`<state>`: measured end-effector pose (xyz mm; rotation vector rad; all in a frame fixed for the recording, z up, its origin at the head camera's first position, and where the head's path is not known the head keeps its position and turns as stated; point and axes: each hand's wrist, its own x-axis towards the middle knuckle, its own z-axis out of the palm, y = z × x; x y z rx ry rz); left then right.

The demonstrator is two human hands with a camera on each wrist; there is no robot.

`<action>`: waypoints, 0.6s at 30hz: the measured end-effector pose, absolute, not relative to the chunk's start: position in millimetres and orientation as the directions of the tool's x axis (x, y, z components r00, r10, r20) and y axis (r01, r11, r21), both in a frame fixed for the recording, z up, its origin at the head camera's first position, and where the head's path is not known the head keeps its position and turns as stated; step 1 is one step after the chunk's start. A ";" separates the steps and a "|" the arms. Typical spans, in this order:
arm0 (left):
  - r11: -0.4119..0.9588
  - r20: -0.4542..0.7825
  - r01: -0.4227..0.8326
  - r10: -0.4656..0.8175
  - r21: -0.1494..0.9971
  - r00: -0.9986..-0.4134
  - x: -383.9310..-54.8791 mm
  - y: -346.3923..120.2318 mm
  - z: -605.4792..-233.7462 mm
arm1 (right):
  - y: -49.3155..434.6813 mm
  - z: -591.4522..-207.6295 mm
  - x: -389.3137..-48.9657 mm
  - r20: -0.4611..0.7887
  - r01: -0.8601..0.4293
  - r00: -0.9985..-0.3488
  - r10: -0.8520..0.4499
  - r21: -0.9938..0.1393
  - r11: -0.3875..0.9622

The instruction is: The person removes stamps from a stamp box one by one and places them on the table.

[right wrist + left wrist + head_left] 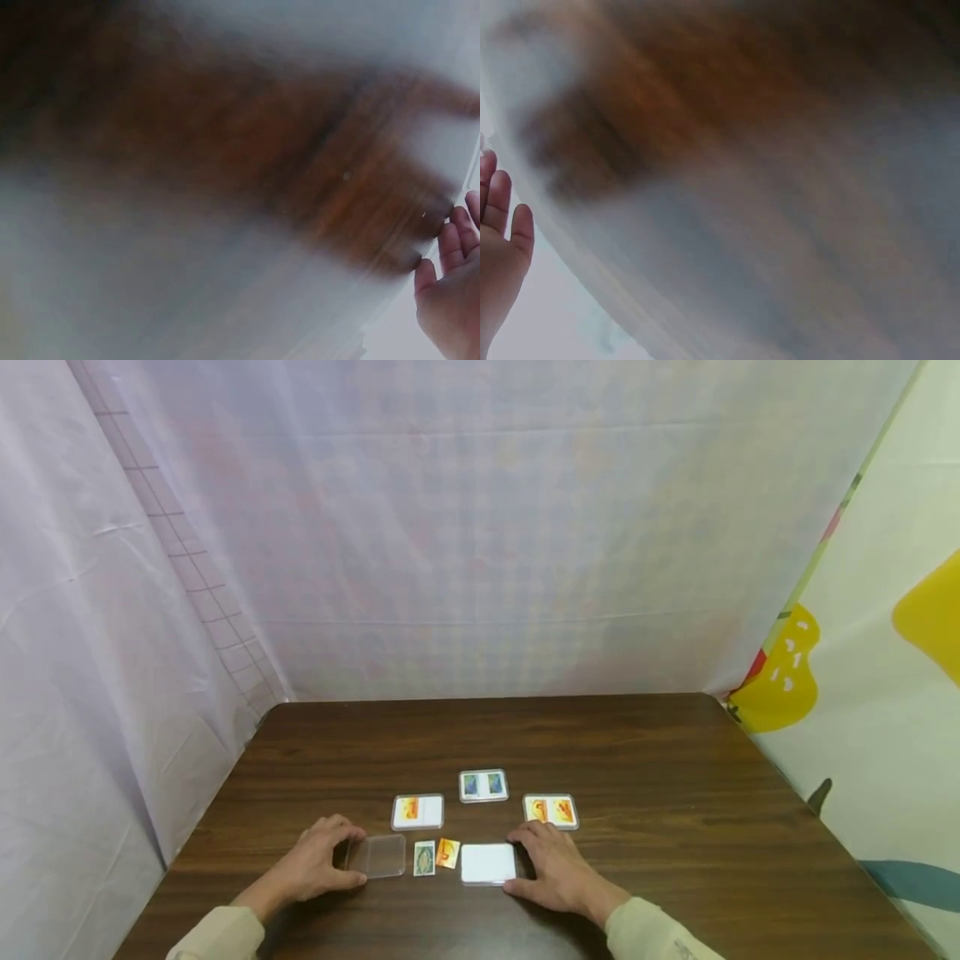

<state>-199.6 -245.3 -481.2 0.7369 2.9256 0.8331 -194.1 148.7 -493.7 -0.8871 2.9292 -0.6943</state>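
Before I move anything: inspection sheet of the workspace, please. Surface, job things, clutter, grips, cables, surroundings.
Surface: dark wood-grain table.
Job things: clear case and white-faced case, with a loose green card and orange card between them; farther back, single-picture case, blue-picture case, orange-picture case.
Clutter: nothing seen.
Grips: left grip holds the clear case's left end, thumb near, fingers far; right grip holds the white-faced case's right end likewise. Wrist views mostly blurred.
Cables: nothing seen.
Surroundings: pale back curtain, white left curtain, patterned sheet on the right.
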 end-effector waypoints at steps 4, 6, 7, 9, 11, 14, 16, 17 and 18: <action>0.742 0.137 0.455 0.450 0.493 -0.882 -200.9 -239.4 -477.8 | 148.8 -491.0 -194.4 0.137 -0.535 -0.835 -0.532 -0.425 0.730; 0.739 0.144 0.461 0.453 0.492 -0.880 -201.8 -235.4 -475.8 | 148.6 -490.0 -194.8 0.135 -0.534 -0.835 -0.533 -0.433 0.727; 0.736 0.143 0.462 0.456 0.495 -0.878 -202.2 -233.1 -474.7 | 148.5 -489.4 -195.0 0.131 -0.531 -0.836 -0.533 -0.438 0.726; 0.730 0.146 0.466 0.460 0.500 -0.876 -203.7 -227.5 -473.2 | 148.5 -488.6 -195.5 0.125 -0.528 -0.837 -0.533 -0.446 0.723; 0.726 0.143 0.465 0.461 0.507 -0.876 -205.4 -221.2 -471.4 | 148.9 -488.0 -196.0 0.125 -0.527 -0.836 -0.534 -0.453 0.719; 0.716 0.154 0.477 0.470 0.510 -0.869 -208.0 -210.1 -467.7 | 149.2 -487.6 -197.5 0.138 -0.528 -0.837 -0.529 -0.458 0.715; 0.708 0.167 0.494 0.481 0.505 -0.860 -209.8 -202.2 -465.0 | 149.3 -487.1 -198.2 0.150 -0.529 -0.838 -0.525 -0.461 0.712; 0.702 0.177 0.507 0.490 0.500 -0.854 -210.8 -198.2 -463.8 | 149.2 -486.8 -198.4 0.153 -0.527 -0.839 -0.522 -0.464 0.712; 0.695 0.190 0.520 0.498 0.497 -0.846 -211.9 -194.1 -462.9 | 149.2 -486.5 -198.6 0.155 -0.525 -0.841 -0.519 -0.467 0.711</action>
